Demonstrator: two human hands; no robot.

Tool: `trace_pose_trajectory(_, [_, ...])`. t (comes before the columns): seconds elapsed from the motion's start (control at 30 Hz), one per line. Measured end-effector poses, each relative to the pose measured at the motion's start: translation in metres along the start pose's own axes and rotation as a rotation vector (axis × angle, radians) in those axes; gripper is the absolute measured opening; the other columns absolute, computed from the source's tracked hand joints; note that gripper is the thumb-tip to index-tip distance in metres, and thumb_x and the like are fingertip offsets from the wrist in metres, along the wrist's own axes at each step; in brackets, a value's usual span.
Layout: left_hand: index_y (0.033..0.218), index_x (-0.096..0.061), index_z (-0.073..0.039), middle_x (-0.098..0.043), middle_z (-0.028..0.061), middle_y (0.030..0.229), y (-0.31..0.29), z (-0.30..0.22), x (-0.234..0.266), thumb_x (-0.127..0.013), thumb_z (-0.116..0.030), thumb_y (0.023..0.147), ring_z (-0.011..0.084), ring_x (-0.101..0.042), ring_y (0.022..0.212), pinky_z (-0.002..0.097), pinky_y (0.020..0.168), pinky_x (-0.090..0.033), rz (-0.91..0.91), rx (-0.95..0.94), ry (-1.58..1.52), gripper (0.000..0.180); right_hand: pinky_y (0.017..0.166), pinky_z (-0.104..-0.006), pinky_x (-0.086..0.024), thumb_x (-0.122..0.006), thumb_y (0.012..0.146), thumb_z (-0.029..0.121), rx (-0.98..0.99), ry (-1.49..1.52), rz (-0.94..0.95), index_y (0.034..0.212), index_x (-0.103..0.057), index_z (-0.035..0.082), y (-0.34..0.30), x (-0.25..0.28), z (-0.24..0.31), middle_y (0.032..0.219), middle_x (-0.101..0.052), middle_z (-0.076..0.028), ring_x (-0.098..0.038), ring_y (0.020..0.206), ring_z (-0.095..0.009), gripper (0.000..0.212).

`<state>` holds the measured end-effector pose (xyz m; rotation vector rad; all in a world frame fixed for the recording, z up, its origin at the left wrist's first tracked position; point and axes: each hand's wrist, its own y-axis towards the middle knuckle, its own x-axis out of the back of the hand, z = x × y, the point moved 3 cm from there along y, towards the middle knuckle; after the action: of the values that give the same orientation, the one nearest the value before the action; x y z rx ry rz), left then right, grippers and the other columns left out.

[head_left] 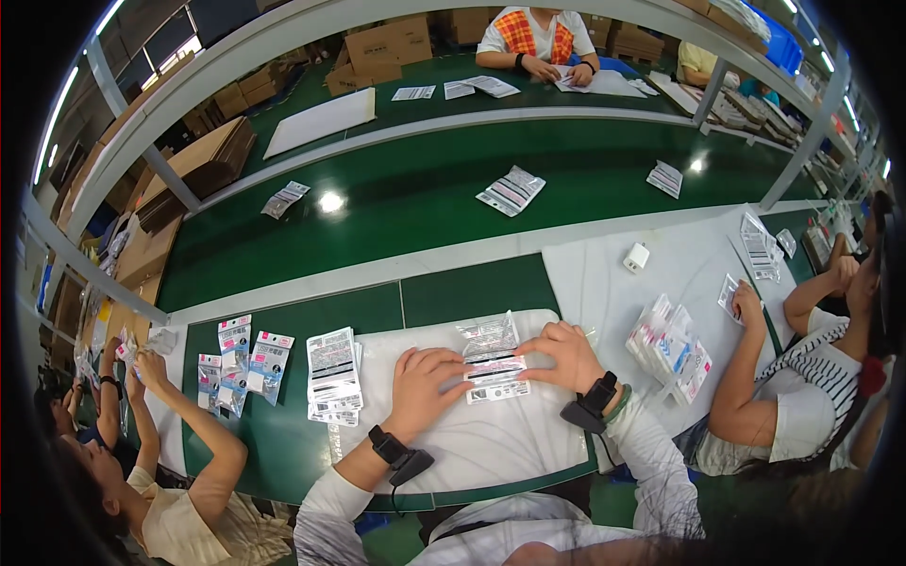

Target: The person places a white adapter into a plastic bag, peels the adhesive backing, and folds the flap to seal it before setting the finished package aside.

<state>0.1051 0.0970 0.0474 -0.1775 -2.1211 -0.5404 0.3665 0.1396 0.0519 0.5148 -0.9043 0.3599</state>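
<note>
A flat plastic pouch (pixel 494 364) with a clear upper part and a white, black-barred printed face lies on the pale mat in front of me. My left hand (pixel 425 385) grips its left edge between thumb and fingers. At the opposite edge, my right hand (pixel 563 358) pinches it with thumb and forefinger. Left of my left hand is a stack of similar white printed pouches (pixel 333 373). Further left, several blue-and-white pouches (pixel 269 363) lie on the green tabletop. What the held pouch contains is too hard to make out.
A heap of white pouches (pixel 665 344) and a white plug adapter (pixel 636 257) lie to the right. Beyond a metal rail, a green conveyor belt (pixel 377 212) carries three spread pouches. Co-workers sit close on both sides, and another person (pixel 540 47) works across the belt.
</note>
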Motion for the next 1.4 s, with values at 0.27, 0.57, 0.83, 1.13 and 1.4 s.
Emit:
trace_pose_trajectory(0.27, [0.100,-0.073,-0.023,-0.062,-0.0019,0.120,0.002,-0.008,0.004,-0.077,-0.030,0.078,0.0204,-0.055,0.116,0.0446,0.108,-0.031,-0.057,-0.067,0.069,0.023,0.075,-0.0350,-0.038,-0.079,0.076,0.035,0.188,-0.024,-0.013,0.101,-0.076,0.030,0.000,-0.003,0.005,0.086,-0.050,0.002,-0.052,0.085,-0.020,0.026])
trace_pose_trajectory(0.57, [0.086,-0.066,-0.016,-0.062,0.0007,0.119,-0.004,0.004,0.004,-0.071,-0.018,0.078,0.0280,-0.051,0.123,0.0459,0.105,-0.035,-0.181,-0.077,0.016,0.010,0.071,-0.0381,-0.045,-0.077,0.077,0.027,0.116,-0.138,-0.113,0.105,-0.076,0.024,-0.005,0.019,-0.005,0.077,-0.055,-0.002,-0.056,0.075,-0.024,0.028])
trace_pose_trajectory(0.83, [0.089,-0.060,-0.012,-0.061,0.0019,0.121,-0.005,0.008,0.001,-0.065,-0.012,0.078,0.0271,-0.051,0.125,0.0435,0.104,-0.036,-0.141,-0.015,-0.031,0.012,0.075,-0.0387,-0.046,-0.074,0.079,0.037,0.123,-0.302,0.148,0.118,-0.068,0.020,0.065,0.011,0.029,0.085,-0.067,-0.003,-0.064,0.084,-0.023,0.043])
trace_pose_trajectory(1.13, [0.090,-0.061,-0.013,-0.061,0.0016,0.120,-0.002,0.014,0.000,-0.065,-0.012,0.079,0.0260,-0.052,0.121,0.0438,0.104,-0.035,-0.160,-0.009,-0.144,0.012,0.066,-0.0429,-0.050,-0.075,0.079,0.046,-0.260,-0.399,-0.239,0.131,-0.060,0.012,0.150,0.046,0.012,0.078,-0.067,-0.012,-0.065,0.074,-0.031,0.064])
trace_pose_trajectory(1.4, [0.095,-0.063,-0.014,-0.061,0.0010,0.118,-0.012,0.019,-0.006,-0.067,-0.014,0.082,0.0252,-0.052,0.121,0.0436,0.104,-0.036,-0.191,-0.012,-0.086,0.014,0.073,-0.0374,-0.055,-0.070,0.086,0.042,-0.082,0.129,0.296,0.120,-0.067,0.017,0.048,-0.008,0.025,0.099,-0.073,-0.010,-0.070,0.078,-0.029,0.042])
